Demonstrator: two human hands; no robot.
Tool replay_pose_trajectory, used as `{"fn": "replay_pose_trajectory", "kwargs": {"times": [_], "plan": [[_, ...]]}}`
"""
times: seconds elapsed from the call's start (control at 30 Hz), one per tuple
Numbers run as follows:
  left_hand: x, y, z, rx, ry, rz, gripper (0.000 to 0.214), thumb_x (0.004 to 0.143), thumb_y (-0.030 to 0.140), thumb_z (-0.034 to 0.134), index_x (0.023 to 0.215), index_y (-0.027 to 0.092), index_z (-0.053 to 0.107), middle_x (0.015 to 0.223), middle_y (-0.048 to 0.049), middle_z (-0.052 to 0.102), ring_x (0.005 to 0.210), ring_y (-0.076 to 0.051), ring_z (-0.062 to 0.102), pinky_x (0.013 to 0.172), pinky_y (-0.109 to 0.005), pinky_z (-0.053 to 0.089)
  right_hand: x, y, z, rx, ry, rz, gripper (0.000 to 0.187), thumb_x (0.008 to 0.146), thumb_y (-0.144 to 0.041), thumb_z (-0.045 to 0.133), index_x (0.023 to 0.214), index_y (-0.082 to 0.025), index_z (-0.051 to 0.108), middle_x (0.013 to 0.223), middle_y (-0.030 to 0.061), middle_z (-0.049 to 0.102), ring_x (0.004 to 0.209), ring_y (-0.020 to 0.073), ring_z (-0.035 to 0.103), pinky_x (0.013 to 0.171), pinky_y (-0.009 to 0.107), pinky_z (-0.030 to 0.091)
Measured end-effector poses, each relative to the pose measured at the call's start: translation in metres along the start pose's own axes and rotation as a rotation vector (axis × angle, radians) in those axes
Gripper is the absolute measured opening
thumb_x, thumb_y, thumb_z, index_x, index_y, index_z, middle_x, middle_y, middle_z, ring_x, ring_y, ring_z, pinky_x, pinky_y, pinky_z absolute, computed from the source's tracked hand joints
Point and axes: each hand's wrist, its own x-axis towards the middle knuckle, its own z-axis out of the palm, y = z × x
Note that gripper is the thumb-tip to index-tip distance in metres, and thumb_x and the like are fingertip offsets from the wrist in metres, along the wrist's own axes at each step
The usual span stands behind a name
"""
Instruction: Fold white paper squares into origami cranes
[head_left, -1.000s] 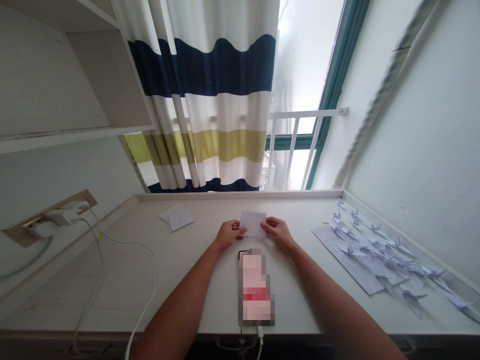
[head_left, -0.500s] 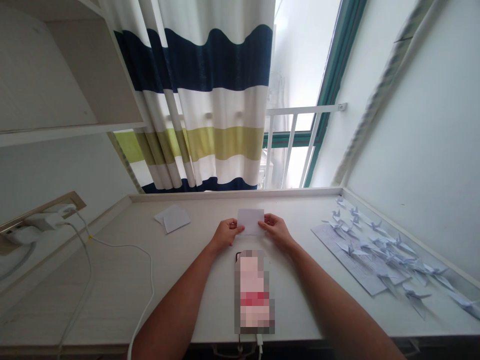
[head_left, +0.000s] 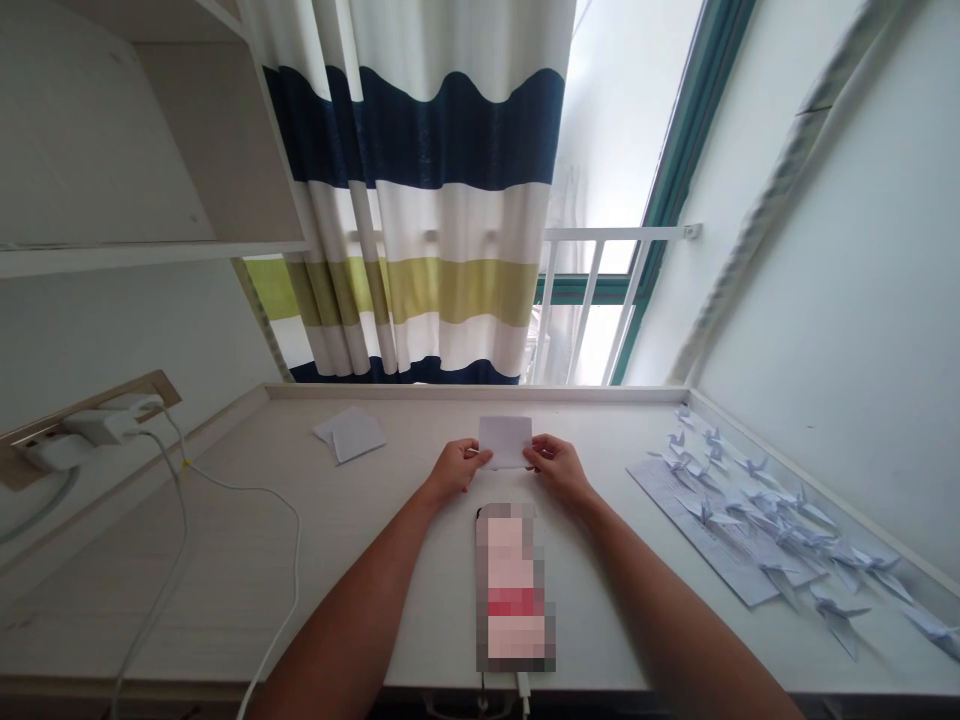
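Note:
A small white rectangular sheet of paper is held up between both hands over the desk. My left hand pinches its left edge, thumb in front and fingers behind. On the opposite edge, my right hand grips it the same way. The paper faces me and looks flat; any folds in it are too faint to make out. Just below the hands lies a phone, its picture blurred, with a cable at its lower end.
Several white sheets lie on the desk at left. Many folded paper cranes stand at right, some on a printed sheet. A white cable runs from plugs at the left wall. A striped curtain hangs behind.
The view has shifted slightly, so everything sits a little differently in the frame. Both hands keep hold of the paper; my right fingers have shifted a little along its edge.

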Motion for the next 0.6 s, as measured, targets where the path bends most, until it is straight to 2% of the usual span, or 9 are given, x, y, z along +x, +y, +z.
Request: {"fn": "replay_pose_trajectory", "kwargs": {"times": [0.27, 0.43, 0.6], "plan": [[-0.0006, 0.0024, 0.0011, -0.006, 0.034, 0.017, 0.05, 0.072, 0.063, 0.075, 0.082, 0.016, 0.059, 0.067, -0.0028, 0.07, 0.034, -0.004, 0.034, 0.037, -0.022, 0.022, 0.0043, 0.0037, 0.0019, -0.012, -0.008, -0.014, 0.045, 0.068, -0.058, 0.081, 0.086, -0.019, 0.067, 0.076, 0.0025, 0.066, 0.056, 0.0156, 0.061, 0.055, 0.031, 0.05], [-0.0024, 0.0036, 0.0011, 0.021, 0.04, 0.026, 0.048, 0.074, 0.061, 0.074, 0.081, 0.016, 0.06, 0.069, -0.0027, 0.07, 0.033, -0.004, 0.036, 0.037, -0.022, 0.024, 0.0026, 0.0013, 0.002, -0.028, -0.035, -0.025, 0.041, 0.071, -0.055, 0.078, 0.087, -0.018, 0.069, 0.072, 0.0026, 0.066, 0.06, 0.0163, 0.059, 0.058, 0.031, 0.05], [-0.0038, 0.0031, -0.0006, 0.039, 0.017, 0.034, 0.045, 0.075, 0.058, 0.072, 0.08, 0.015, 0.061, 0.067, 0.0017, 0.063, 0.034, -0.004, 0.038, 0.036, -0.021, 0.023, 0.0039, 0.0002, 0.0009, -0.036, -0.047, -0.044, 0.039, 0.072, -0.054, 0.077, 0.082, -0.018, 0.07, 0.066, 0.0004, 0.063, 0.061, 0.0149, 0.054, 0.059, 0.028, 0.041]]}}
